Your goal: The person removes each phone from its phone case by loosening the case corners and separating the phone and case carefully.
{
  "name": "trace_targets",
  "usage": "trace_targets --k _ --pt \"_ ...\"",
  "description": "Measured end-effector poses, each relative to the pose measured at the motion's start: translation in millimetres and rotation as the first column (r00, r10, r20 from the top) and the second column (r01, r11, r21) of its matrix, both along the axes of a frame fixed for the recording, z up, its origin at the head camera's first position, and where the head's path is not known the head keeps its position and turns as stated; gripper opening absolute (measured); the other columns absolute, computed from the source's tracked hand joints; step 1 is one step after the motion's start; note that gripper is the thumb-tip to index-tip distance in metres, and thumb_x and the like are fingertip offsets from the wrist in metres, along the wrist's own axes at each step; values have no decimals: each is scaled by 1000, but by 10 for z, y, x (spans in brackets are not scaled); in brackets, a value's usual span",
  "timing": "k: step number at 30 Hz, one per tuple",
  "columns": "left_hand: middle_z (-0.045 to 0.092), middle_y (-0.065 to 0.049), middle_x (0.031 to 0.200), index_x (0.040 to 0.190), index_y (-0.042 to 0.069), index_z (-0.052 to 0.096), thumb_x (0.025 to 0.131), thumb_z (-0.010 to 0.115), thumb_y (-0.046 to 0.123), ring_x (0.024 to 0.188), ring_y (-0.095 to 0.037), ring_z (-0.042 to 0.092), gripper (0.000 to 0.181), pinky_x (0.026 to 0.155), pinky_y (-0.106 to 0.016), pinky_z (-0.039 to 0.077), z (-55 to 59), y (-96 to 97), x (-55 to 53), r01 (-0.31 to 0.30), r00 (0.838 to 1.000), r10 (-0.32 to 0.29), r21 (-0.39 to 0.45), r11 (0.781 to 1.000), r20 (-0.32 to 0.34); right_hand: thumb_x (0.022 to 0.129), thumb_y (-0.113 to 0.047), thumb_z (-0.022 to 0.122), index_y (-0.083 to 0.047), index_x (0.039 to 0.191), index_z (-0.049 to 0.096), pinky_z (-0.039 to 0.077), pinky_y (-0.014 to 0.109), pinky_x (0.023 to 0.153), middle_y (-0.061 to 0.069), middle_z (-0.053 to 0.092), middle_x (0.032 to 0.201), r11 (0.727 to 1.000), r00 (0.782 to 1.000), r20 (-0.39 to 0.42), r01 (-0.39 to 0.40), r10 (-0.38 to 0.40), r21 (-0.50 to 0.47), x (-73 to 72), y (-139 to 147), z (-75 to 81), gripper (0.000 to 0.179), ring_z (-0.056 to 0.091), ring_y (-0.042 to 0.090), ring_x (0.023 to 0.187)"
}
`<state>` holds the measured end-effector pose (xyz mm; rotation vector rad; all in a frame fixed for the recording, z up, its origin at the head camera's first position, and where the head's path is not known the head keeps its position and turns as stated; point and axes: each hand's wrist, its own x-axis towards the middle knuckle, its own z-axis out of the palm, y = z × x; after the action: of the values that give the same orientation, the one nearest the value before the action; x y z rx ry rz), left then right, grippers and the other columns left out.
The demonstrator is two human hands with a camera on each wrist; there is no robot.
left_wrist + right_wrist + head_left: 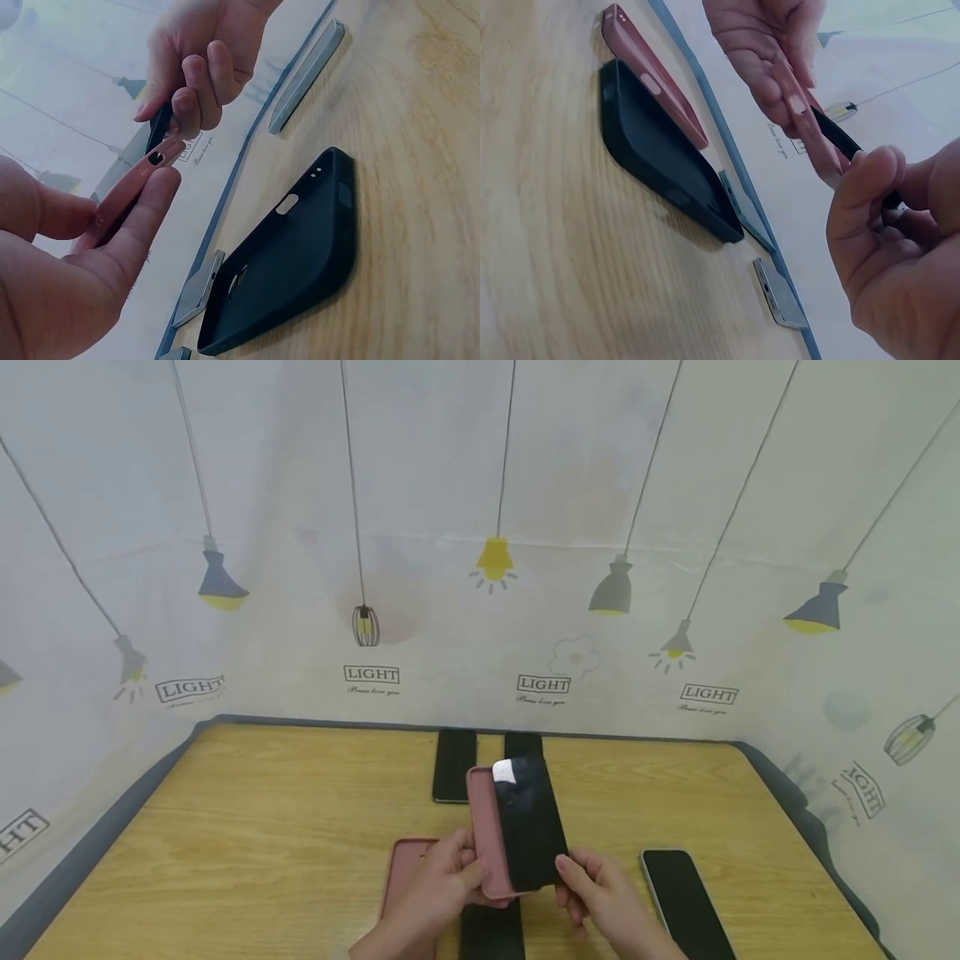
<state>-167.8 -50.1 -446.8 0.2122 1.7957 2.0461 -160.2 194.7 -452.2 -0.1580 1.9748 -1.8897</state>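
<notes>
My left hand (pixel 442 885) grips a pink phone case (pixel 489 835) by its lower left side, thumb on the rim and fingers beneath. A glossy black phone (pixel 534 831), bright reflection at one top corner, overlaps the case's right part and sits at an angle to it. The thumb and fingers of my right hand (pixel 603 889) pinch the phone's lower right corner. Both wrist views show the phone's black edge (pixel 836 133) tilted out of the pink case's rim. Below the hands, a black phone case (pixel 277 262) lies on the table, hollow side up.
Another pink case (pixel 402 868) lies left of the black one, partly behind my left hand. A phone with a pale edge (pixel 686 902) lies at the right. Two dark phones, one at left (pixel 455 766) and one at right (pixel 523 745), rest near the table's back edge.
</notes>
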Motion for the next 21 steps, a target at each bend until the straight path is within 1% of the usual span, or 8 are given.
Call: trace_targets --k 4,6,9,12,16,21 --pt "72 -19 114 140 -10 47 107 48 3 98 -31 74 35 82 -42 64 -38 20 0 5 1000 -5 19 1000 4 112 -26 45 2 91 53 49 24 52 1 56 79 1000 1000 -2 10 -10 9 -23 78 39 36 49 9 59" --pt "71 -20 116 143 -10 44 107 47 2 100 -32 74 38 81 -43 64 -59 32 -4 23 1000 -24 34 999 9 112 -28 45 -5 92 55 49 25 52 1 56 79 999 1000 -3 21 -21 25 -37 119 57 32 49 10 59" --pt "71 -19 116 146 -10 42 107 45 0 100 -33 73 40 81 -44 63 -80 52 -9 43 999 -44 34 998 25 112 -30 46 -5 91 55 49 26 53 2 56 79 997 999 -10 46 -45 56 -58 169 90 34 48 11 59" --pt "71 -20 114 143 -11 43 108 42 -1 99 -33 73 36 81 -44 63 -88 74 1 56 998 -57 33 998 38 112 -31 45 -4 91 55 49 26 52 3 56 79 995 997 -17 71 -70 76 -89 218 120 35 48 11 59" --pt "70 -23 112 136 -14 44 107 41 -5 99 -36 73 31 81 -46 63 -99 96 20 82 996 -83 38 996 24 113 -28 44 -4 90 54 49 26 52 2 55 78 991 994 -27 105 -104 88 -134 282 149 35 48 11 59" --pt "72 -22 109 129 -10 50 107 42 -4 97 -34 74 24 82 -45 63 -106 129 46 99 994 -99 2 995 48 113 -25 42 -3 91 54 48 26 52 2 55 78 983 987 -41 156 -153 99 -202 367 167 33 47 12 59"
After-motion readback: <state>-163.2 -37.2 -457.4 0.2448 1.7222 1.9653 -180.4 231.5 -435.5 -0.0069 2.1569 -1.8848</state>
